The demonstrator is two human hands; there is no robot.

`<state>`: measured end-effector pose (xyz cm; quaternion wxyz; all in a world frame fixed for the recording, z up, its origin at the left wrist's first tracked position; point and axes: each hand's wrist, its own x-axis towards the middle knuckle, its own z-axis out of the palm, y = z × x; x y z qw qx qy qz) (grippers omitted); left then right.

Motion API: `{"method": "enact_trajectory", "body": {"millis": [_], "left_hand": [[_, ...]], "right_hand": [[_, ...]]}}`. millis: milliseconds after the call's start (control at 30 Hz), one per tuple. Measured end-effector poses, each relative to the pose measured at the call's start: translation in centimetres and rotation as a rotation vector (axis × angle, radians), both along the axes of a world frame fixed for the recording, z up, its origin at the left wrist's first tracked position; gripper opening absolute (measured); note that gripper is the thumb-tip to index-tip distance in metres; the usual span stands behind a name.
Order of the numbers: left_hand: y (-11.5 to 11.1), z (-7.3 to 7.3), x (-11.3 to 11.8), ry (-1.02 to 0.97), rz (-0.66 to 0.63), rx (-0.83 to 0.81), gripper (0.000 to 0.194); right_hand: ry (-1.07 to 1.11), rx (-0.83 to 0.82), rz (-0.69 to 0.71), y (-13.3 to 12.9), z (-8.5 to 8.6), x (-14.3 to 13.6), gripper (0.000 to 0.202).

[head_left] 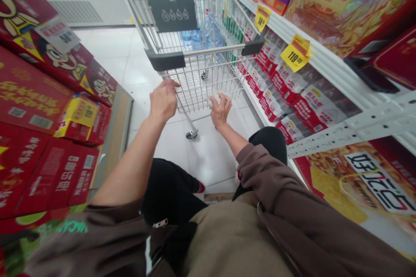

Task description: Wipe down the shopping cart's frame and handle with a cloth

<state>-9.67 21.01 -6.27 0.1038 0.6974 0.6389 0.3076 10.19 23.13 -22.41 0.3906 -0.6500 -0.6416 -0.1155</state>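
A metal shopping cart (pixel 211 80) stands in front of me, its push bar (pixel 212 50) fitted with dark grey end grips. My left hand (pixel 164 100) is closed at the near left corner of the cart, wrapped on its wire frame just below the left grip. Bunched under the fingers of my right hand (pixel 221 110) is a whitish cloth (pixel 213 98), pressed against the lower wires at the cart's near end. The palm side of both hands is hidden.
Red gift boxes (pixel 29 91) are stacked on the left. Along the right runs a white shelf (pixel 325 88) with price tags, boxes above and bottle packs (pixel 279 82) below. A cart wheel (pixel 191 134) rests on the tiled floor (pixel 211 151), near my knees.
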Motion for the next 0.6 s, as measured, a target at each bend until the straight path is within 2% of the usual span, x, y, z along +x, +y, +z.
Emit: {"method": "enact_trajectory", "body": {"millis": [67, 167, 233, 300, 367, 433, 500, 533, 600], "left_hand": [[-0.3, -1.2, 1.9, -0.091, 0.123, 0.090, 0.083], [-0.3, -2.9, 3.1, -0.197, 0.155, 0.172, 0.080], [-0.1, -3.3, 2.7, -0.198, 0.140, 0.188, 0.077], [0.0, -3.1, 1.9, -0.172, 0.135, 0.171, 0.071], [0.2, -2.4, 1.5, -0.148, 0.159, 0.126, 0.065], [0.4, -1.7, 1.9, -0.134, 0.218, 0.070, 0.059], [0.5, -1.1, 2.8, -0.132, 0.277, 0.029, 0.056], [0.5, -0.9, 3.2, -0.134, 0.290, 0.018, 0.055], [0.5, -0.8, 3.8, -0.131, 0.282, 0.011, 0.054]], "right_hand": [[0.011, -0.046, 0.053, -0.6, -0.1, -3.0, 0.034], [-0.027, -0.139, 0.188, -1.1, 0.0, -5.1, 0.032], [-0.063, -0.161, 0.275, -0.8, 0.4, -3.8, 0.029], [-0.079, -0.162, 0.317, -0.1, 0.9, -1.1, 0.026], [-0.035, -0.164, 0.251, 0.4, 1.4, 1.1, 0.028], [0.072, -0.172, 0.073, 0.4, 1.6, 1.4, 0.034], [0.156, -0.189, -0.064, -0.2, 1.5, -0.7, 0.041], [0.162, -0.203, -0.060, -0.7, 1.4, -2.3, 0.043], [0.106, -0.212, 0.059, -1.5, 1.3, -5.3, 0.042]]}}
